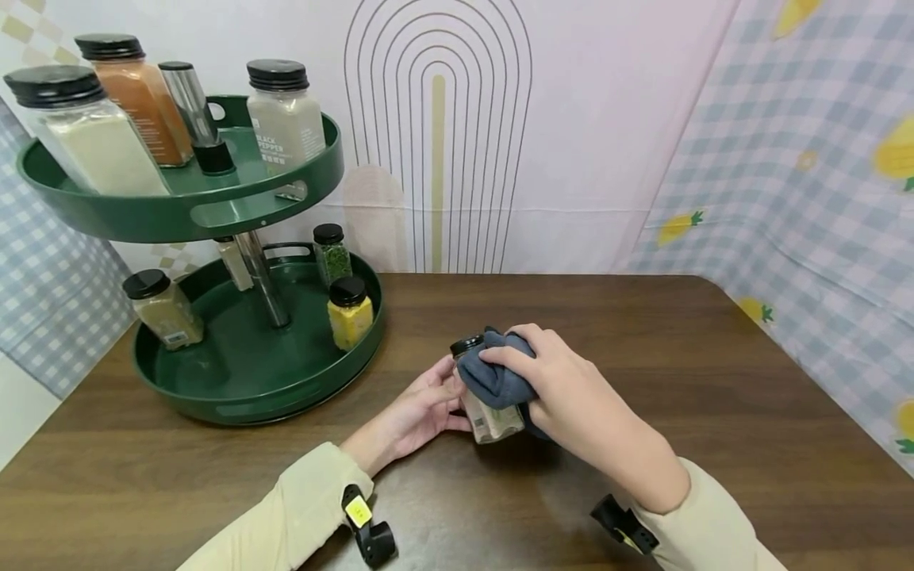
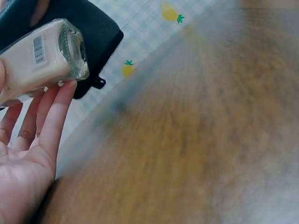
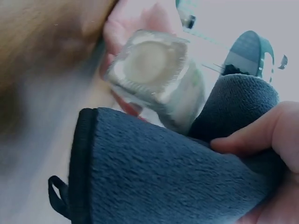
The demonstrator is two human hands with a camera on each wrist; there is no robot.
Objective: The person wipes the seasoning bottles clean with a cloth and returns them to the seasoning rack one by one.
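In the head view, my left hand (image 1: 417, 412) holds a clear square spice jar (image 1: 493, 426) with a black lid, tilted above the table. Its thumb and fingers lie around the jar's left side. With my right hand (image 1: 571, 388) I grip a folded blue-grey cloth (image 1: 493, 377) and press it on the jar's upper part, covering much of it. Seen from the left wrist, the jar (image 2: 28, 67) has pale contents and a barcode label, with fingertips beneath it. The right wrist view shows the jar's square base (image 3: 147, 63) beside the plush cloth (image 3: 159, 168) and its hanging loop.
A green two-tier rack (image 1: 236, 396) stands on the left of the wooden table (image 1: 678, 357). Several black-lidded jars sit on it, including a black pepper jar (image 1: 286, 127), a yellow jar (image 1: 350, 317) and a tilted brown jar (image 1: 166, 313). Patterned cloth (image 1: 800, 198) hangs behind.
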